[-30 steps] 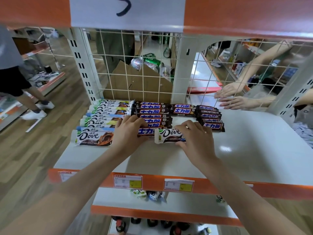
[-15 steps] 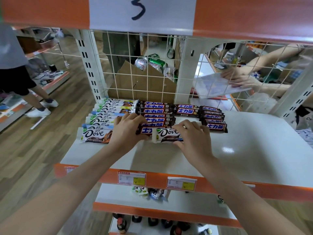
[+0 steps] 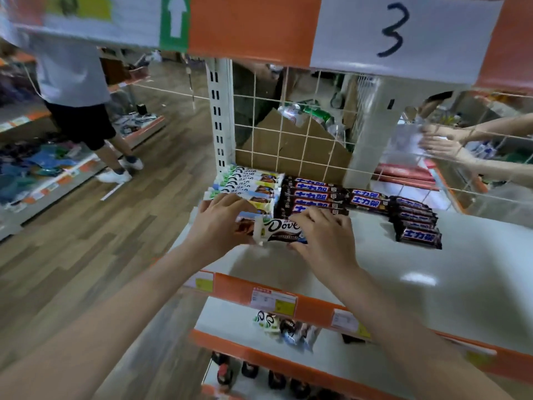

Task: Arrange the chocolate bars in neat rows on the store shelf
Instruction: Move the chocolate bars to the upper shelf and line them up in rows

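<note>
Both hands, left [image 3: 222, 223] and right [image 3: 326, 241], pinch a white-and-brown Dove chocolate bar [image 3: 278, 228] at centre frame on the white store shelf [image 3: 432, 284]; its right end is hidden under the fingers. Rows of dark blue-lettered chocolate bars [image 3: 313, 196] behind are partly covered.

Glossy plastic wrappers are seen on the Dove bar [image 3: 281, 230] and Snickers bars [image 3: 313, 196]. The shelf [image 3: 432, 284] looks smooth, sheened metal; the floor [image 3: 95, 241] is wood-grained.

Dove bar [image 3: 281, 230] half under right hand [image 3: 323, 238]
</note>
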Tool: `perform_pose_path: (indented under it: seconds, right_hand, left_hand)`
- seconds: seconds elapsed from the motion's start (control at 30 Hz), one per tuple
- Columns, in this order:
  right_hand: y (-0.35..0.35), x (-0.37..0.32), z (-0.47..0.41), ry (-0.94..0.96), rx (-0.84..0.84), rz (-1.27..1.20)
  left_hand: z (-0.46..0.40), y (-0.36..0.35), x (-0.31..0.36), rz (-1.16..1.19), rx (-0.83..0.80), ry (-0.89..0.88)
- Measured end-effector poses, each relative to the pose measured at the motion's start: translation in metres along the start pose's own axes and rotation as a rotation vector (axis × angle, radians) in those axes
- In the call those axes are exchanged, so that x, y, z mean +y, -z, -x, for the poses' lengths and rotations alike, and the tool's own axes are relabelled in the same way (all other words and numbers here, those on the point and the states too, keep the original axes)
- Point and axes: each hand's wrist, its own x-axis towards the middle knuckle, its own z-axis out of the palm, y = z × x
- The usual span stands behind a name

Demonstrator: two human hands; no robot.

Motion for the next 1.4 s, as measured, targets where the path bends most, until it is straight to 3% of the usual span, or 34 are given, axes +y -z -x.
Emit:
perform_pose_path:
  seconds: [0.2, 0.5, 0.6, 1.0, 1.4]
  right_hand:
    - [-0.006, -0.038, -0.016, 0.066, -0.049, -0.008]
    - [-0.025, -0.08, -0.03, 0.08, 0.013, 0.002]
    - [-0.031, -0.087, -0.032, 0.049, 0.094, -0.003]
    - [-0.039, -0.101, -0.03, 0.058, 0.066, -0.009]
    - [-0.05, -0.103, -0.033, 0.076, 0.159, -0.002]
  left_hand:
    - [0.013, 0.01, -0.037, 0.003, -0.011, 0.004]
    - [0.026, 0.013, -0.08, 0.06, 0.015, 0.007]
    - [0.024, 0.015, -0.086, 0.068, 0.013, 0.015]
    - [0.025, 0.013, -0.093, 0.096, 0.016, -0.007]
    - [0.028, 0.01, -0.093, 0.082, 0.022, -0.011]
